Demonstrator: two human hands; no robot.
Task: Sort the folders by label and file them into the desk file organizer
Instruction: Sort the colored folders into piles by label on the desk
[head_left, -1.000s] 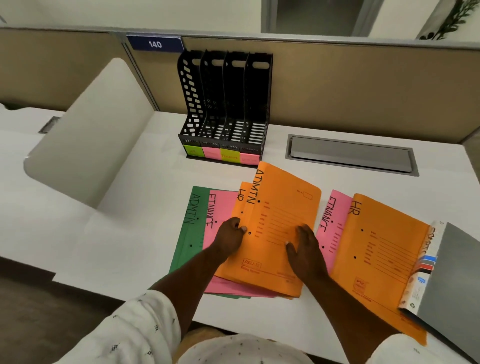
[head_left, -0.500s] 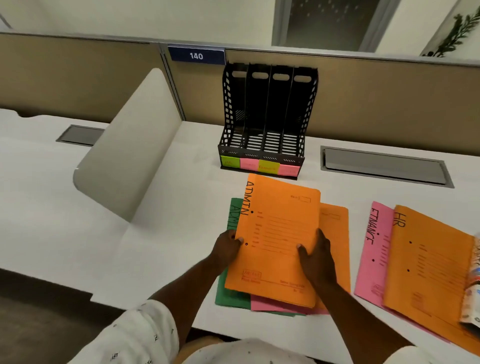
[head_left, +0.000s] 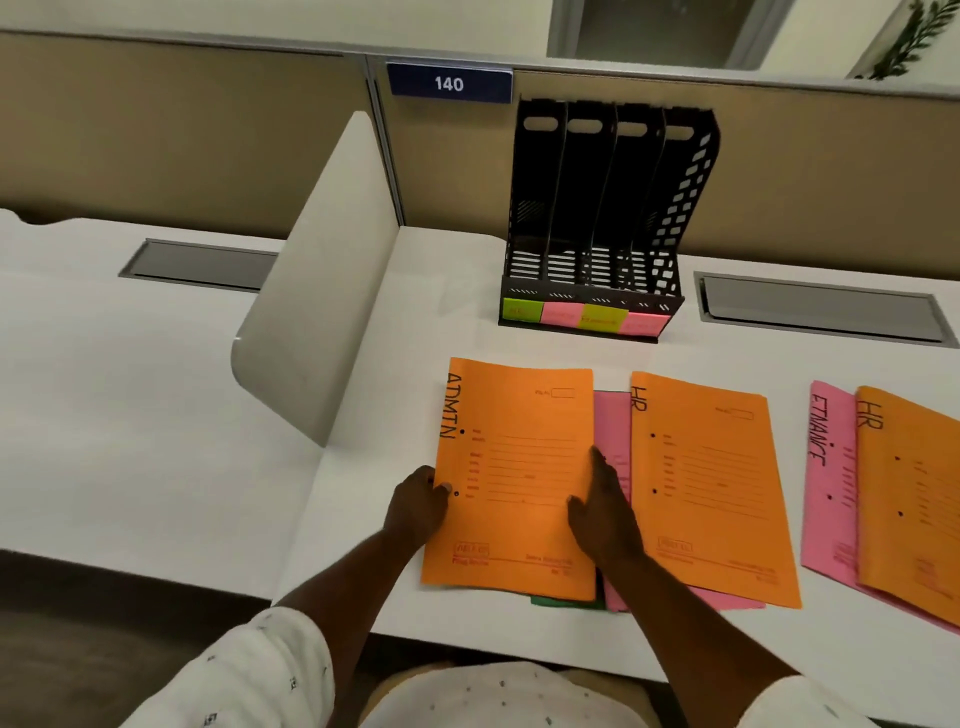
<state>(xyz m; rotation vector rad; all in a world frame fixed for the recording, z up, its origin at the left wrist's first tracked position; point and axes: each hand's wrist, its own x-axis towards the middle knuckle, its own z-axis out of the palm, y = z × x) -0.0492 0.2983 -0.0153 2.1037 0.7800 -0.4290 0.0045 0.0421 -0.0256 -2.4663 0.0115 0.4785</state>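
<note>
**Squaring the ADMIN folder between both hands**

Pinching the left edge of the orange ADMIN folder (head_left: 511, 478), my left hand (head_left: 415, 506) has its thumb on top by the lower punch hole and its other fingers tucked under the edge, out of sight. My right hand (head_left: 605, 512) lies flat along the folder's right edge, fingers (head_left: 597, 460) pressed together and pointing away from me, thumb resting on the orange cover. So the folder sits between my two hands, lying flat on the white bench (head_left: 156, 415).

Under it a green folder (head_left: 566, 603) shows only as a sliver at the near edge, and a pink folder (head_left: 613, 431) peeks out to the right beneath my right palm. Just beside that, overlapping the pink one, lies an orange HR folder (head_left: 717, 493). Farther right, apart from this pile, a pink FINANCE folder (head_left: 828, 483) lies partly under a second orange HR folder (head_left: 914, 499) that runs off the frame.

Beyond the ADMIN folder, against the partition (head_left: 208, 130), stands the black file organizer (head_left: 602, 208) with four upright slots, each fronted by a green or pink sticky label (head_left: 584, 314); their writing is too blurred to read. A white divider panel (head_left: 322, 291) rises to the left of it.
</note>
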